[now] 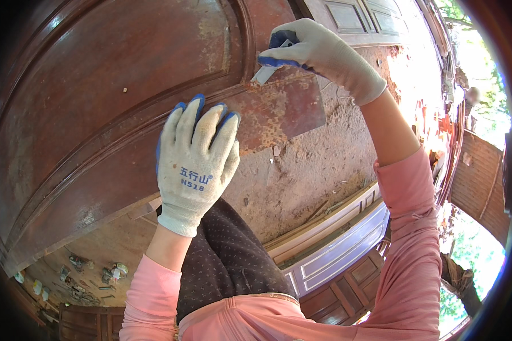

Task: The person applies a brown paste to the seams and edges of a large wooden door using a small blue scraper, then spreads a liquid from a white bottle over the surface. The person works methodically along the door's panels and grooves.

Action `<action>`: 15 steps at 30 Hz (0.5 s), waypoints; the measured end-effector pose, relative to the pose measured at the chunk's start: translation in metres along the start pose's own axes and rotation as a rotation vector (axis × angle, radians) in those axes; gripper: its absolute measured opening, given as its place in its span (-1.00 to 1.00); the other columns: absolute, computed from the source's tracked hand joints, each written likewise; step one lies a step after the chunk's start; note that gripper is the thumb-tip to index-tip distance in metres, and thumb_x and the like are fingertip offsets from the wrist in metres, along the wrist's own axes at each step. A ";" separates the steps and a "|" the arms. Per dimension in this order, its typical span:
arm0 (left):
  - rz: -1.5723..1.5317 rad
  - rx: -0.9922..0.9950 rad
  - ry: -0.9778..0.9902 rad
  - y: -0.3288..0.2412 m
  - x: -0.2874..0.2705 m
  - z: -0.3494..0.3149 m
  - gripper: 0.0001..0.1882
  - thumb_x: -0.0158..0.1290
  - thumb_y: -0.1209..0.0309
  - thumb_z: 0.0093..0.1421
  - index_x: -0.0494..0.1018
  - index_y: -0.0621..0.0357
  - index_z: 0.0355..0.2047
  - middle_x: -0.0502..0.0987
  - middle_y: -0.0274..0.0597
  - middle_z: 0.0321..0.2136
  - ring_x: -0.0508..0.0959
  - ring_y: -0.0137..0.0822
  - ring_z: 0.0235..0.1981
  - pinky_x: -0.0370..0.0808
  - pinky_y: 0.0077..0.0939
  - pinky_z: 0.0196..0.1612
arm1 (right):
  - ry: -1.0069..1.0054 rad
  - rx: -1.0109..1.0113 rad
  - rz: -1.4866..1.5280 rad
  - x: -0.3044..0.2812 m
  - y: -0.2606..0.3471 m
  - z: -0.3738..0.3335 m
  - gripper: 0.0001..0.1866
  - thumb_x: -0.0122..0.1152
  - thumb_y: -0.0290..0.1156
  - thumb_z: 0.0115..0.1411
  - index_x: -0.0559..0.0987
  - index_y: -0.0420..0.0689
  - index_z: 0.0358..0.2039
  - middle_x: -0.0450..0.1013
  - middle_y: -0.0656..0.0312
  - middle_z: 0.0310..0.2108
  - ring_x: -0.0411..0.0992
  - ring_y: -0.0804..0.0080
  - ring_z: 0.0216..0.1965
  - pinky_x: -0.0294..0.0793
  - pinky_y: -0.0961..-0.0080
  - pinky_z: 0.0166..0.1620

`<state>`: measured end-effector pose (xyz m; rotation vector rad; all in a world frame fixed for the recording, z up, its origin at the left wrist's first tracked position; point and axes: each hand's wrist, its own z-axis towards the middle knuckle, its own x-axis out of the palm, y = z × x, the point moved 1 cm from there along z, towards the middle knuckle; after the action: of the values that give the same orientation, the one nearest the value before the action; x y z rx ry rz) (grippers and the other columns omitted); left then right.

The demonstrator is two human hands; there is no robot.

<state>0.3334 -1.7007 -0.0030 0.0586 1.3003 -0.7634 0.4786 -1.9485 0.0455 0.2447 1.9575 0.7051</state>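
A large reddish-brown wooden door (136, 68), with a raised curved moulding, lies in front of me. My left hand (194, 156), in a white knit glove with blue coating, rests on its near frame with the fingers stretched out. My gloved right hand (316, 54) is closed round a flat metal scraper (264, 74). The scraper's blade meets the door beside the moulding, near the right end. Pale, worn patches (270, 116) mottle the finish around there. Part of the scraper is hidden inside my right fingers.
Bare, dusty ground (301, 182) lies beyond the door's right edge. White panelled boards (341, 250) and a brown panelled door (347, 287) are at the lower right. Another panelled door (352, 20) is at the top. Small items (115, 273) lie on the ground at lower left.
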 end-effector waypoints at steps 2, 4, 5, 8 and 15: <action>0.006 -0.006 0.004 0.001 -0.001 0.000 -0.64 0.18 0.24 0.31 0.60 -0.02 0.09 0.52 -0.18 0.12 0.45 -0.01 0.27 0.38 0.09 0.35 | -0.037 -0.021 -0.021 0.001 0.005 -0.005 -0.61 0.40 -0.11 0.30 0.66 -0.24 -0.39 0.37 0.38 -0.58 0.29 0.68 -0.53 0.23 0.58 -0.46; -0.003 0.002 -0.005 0.000 -0.001 0.000 -0.64 0.18 0.24 0.31 0.60 -0.02 0.09 0.52 -0.18 0.13 0.45 -0.01 0.27 0.37 0.09 0.35 | -0.068 -0.007 0.020 -0.003 0.011 -0.012 -0.61 0.39 -0.12 0.31 0.65 -0.25 -0.39 0.37 0.37 -0.57 0.29 0.68 -0.53 0.24 0.58 -0.45; -0.008 0.007 -0.010 0.000 -0.001 0.001 -0.64 0.18 0.24 0.30 0.60 -0.02 0.09 0.52 -0.18 0.13 0.45 -0.01 0.27 0.37 0.09 0.35 | -0.113 -0.146 -0.057 0.000 0.007 -0.013 -0.63 0.38 -0.14 0.32 0.65 -0.25 -0.38 0.37 0.37 -0.57 0.30 0.67 -0.52 0.26 0.59 -0.44; -0.014 -0.003 -0.015 -0.001 -0.001 0.002 -0.65 0.18 0.24 0.30 0.61 -0.02 0.08 0.52 -0.18 0.12 0.45 -0.01 0.27 0.37 0.08 0.35 | -0.191 -0.278 -0.131 0.004 0.004 -0.020 -0.66 0.36 -0.18 0.34 0.66 -0.25 -0.34 0.39 0.35 -0.56 0.31 0.63 -0.49 0.30 0.59 -0.40; 0.027 -0.004 -0.021 0.000 -0.002 0.000 -0.64 0.20 0.21 0.28 0.57 -0.10 0.07 0.49 -0.24 0.10 0.44 -0.05 0.24 0.40 0.04 0.36 | -0.384 0.035 0.074 -0.001 0.002 -0.052 -0.67 0.43 -0.15 0.26 0.71 -0.22 -0.27 0.48 0.24 -0.57 0.41 0.49 -0.51 0.43 0.43 -0.35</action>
<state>0.3335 -1.7004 -0.0014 0.0641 1.2791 -0.7367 0.4334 -1.9668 0.0644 0.4424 1.6018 0.6197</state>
